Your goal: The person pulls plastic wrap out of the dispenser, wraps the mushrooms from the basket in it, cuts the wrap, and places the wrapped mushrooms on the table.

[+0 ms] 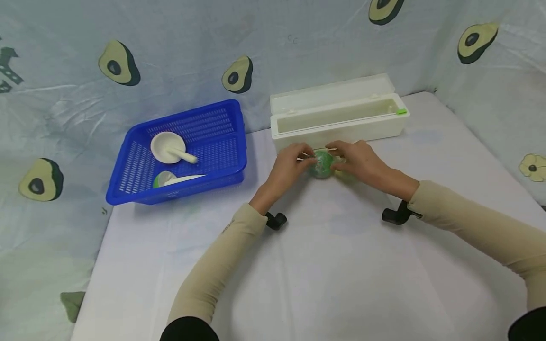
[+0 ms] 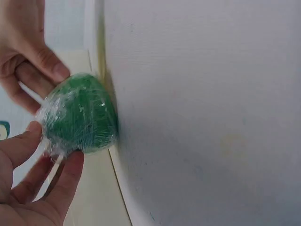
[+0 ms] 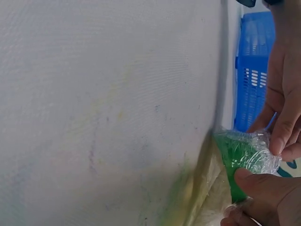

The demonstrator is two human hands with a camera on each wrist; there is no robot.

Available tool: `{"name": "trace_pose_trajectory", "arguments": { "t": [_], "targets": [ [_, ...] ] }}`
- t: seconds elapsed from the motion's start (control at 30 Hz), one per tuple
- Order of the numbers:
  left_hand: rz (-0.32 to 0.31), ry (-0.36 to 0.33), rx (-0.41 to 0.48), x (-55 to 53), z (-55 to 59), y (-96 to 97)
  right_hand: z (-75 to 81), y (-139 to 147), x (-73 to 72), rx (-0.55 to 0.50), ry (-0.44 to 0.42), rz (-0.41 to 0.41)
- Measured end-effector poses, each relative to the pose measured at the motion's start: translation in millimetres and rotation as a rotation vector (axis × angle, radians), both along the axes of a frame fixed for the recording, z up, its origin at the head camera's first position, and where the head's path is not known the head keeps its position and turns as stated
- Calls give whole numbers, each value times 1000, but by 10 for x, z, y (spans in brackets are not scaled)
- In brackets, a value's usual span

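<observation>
A small green bowl point(image 1: 322, 164) stands near the middle of the table with crinkled clear cling film point(image 2: 59, 120) over it. From its left side my left hand point(image 1: 292, 163) pinches the film and rim between thumb and fingers. On the other side my right hand point(image 1: 357, 161) grips the edge; in the right wrist view its thumb point(image 3: 256, 183) presses on the green side, with the fingers curled beneath. Both hands are close together around the bowl. Film puckers between them in the left wrist view.
Just behind the hands is a long white box point(image 1: 341, 130) with its lid raised and a green tab point(image 1: 401, 112) at one end. A blue basket point(image 1: 123, 193) at the left holds a white bowl point(image 1: 164, 144) with a white handled piece and other small white and green things.
</observation>
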State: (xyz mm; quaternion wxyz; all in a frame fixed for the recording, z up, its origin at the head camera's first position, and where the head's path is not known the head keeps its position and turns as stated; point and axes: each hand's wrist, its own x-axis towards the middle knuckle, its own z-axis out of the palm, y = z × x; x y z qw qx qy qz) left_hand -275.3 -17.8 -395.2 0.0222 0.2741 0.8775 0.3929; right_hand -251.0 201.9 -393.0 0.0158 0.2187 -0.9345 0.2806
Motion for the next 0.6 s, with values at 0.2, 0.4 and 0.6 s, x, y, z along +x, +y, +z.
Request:
{"name": "trace_pose_trajectory", "arguments": {
  "t": [0.2, 0.4, 0.6],
  "targets": [
    [28, 94, -30, -6, -27, -10, -5, -23, -1, 10, -6, -5],
    [67, 103, -15, 10, -61, -1, -22, -21, -7, 17, 1, 7],
    [54, 70, 14, -29, -15, -18, -16, -45, -28, 3, -16, 49]
  ]
}}
